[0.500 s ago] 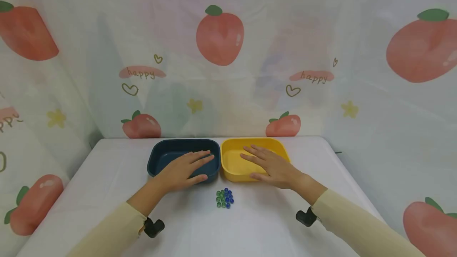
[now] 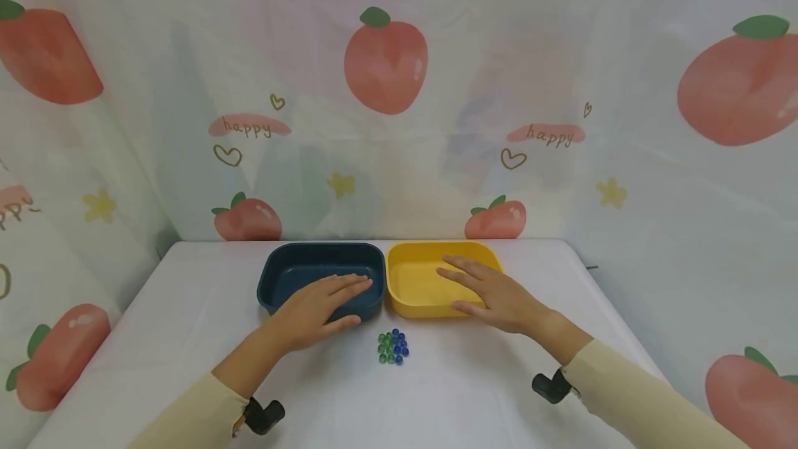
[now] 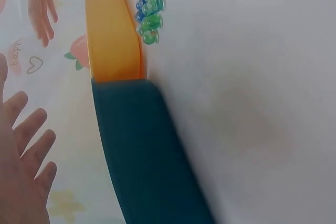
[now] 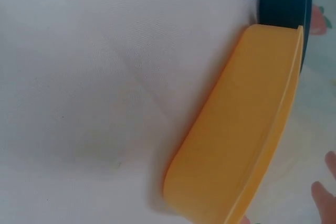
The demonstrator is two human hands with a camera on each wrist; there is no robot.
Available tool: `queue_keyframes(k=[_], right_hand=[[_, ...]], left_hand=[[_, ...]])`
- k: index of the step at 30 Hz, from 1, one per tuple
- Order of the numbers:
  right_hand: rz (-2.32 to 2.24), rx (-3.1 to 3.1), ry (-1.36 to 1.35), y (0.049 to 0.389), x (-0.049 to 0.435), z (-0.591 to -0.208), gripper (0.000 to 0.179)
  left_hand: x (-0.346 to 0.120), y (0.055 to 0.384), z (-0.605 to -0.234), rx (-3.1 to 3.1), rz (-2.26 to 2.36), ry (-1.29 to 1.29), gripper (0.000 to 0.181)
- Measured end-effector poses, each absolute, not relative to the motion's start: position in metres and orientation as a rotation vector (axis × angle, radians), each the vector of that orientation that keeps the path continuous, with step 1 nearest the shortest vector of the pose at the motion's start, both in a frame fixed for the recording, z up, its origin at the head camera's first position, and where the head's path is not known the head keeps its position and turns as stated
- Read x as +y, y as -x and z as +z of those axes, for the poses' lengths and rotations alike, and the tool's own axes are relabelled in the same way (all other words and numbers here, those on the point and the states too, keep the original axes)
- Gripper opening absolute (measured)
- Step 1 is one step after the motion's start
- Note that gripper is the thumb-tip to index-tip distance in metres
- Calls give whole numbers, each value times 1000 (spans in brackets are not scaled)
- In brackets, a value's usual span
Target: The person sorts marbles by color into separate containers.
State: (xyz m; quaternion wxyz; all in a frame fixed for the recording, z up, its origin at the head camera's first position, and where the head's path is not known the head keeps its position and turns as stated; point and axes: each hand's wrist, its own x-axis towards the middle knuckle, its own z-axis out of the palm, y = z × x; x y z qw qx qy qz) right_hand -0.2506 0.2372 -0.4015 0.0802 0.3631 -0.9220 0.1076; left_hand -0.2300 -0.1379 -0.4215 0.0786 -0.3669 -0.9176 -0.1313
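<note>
My left hand (image 2: 314, 314) hovers palm down over the front of a dark blue tray (image 2: 269, 270), fingers straight and holding nothing. Above the front right part of a yellow tray (image 2: 408, 283) is my right hand (image 2: 499, 296), its fingers spread and also holding nothing. The two trays stand side by side, touching or nearly so. In front of them, between the hands, a small cluster of glass marbles lies on the table: green marbles (image 2: 382, 348) on the left and blue marbles (image 2: 399, 349) on the right. The left wrist view shows the marbles beside the yellow tray (image 3: 113, 35).
A white cloth (image 2: 399, 407) covers the table. Behind and at both sides hangs a curtain (image 2: 399, 179) printed with peaches, hearts and stars. Each sleeve carries a black wrist camera (image 2: 264, 417) near the cuff.
Both hands have drawn slightly back toward the body. The right hand has also shifted a little to the right. Trays and marbles stay where they were.
</note>
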Motion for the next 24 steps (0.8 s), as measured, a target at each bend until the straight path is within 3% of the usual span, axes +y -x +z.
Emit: queue_keyframes(k=[24], right_hand=[[553, -2806, -802, 246, 266, -416, 55]], left_hand=[[-144, 206, -437, -2708, -503, 984, 59]])
